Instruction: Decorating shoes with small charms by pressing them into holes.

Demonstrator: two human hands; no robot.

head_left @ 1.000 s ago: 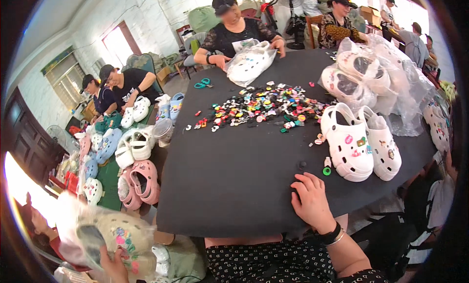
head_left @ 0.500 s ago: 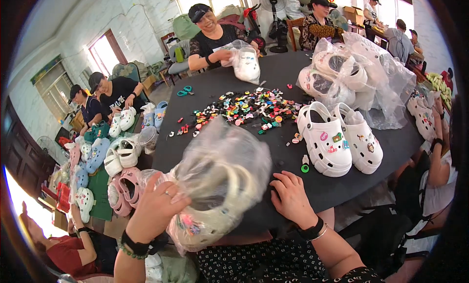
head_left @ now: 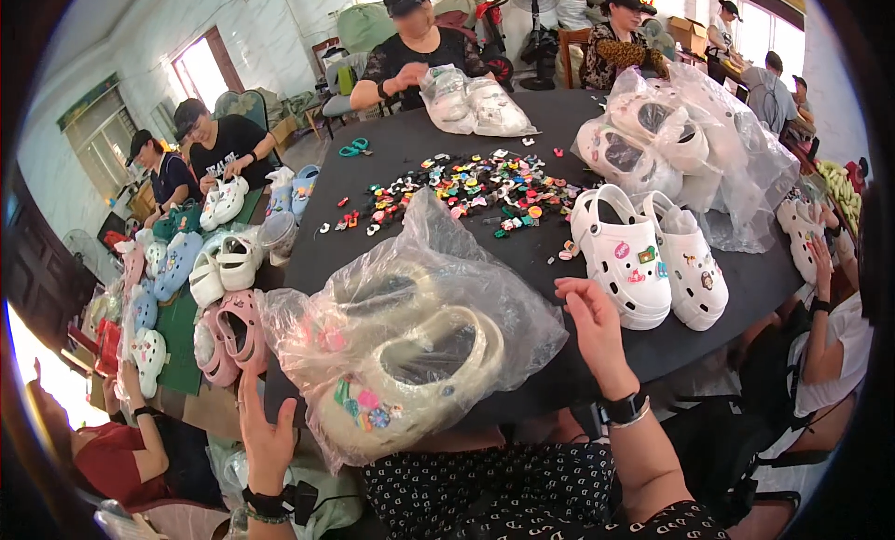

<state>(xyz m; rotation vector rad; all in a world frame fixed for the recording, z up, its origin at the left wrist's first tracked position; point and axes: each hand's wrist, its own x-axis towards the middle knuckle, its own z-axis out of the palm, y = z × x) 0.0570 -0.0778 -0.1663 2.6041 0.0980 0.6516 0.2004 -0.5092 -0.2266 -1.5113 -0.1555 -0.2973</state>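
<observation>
Cream clogs (head_left: 373, 423) in clear bag (head_left: 522, 325), at tabletop's (head_left: 533, 266) near edge. Left hand (head_left: 268, 444): fingers spread, empty, just beside bag's left side; cannot tell if touching. Right hand (head_left: 598, 342): fingers loosely bent, parted, empty, near bag and white clogs (head_left: 620, 274). Charms (head_left: 485, 187) heaped beyond bag. Teal scissors (head_left: 354, 148) farther left. Across, co-worker's hand (head_left: 408, 76) at bagged pair (head_left: 480, 106).
</observation>
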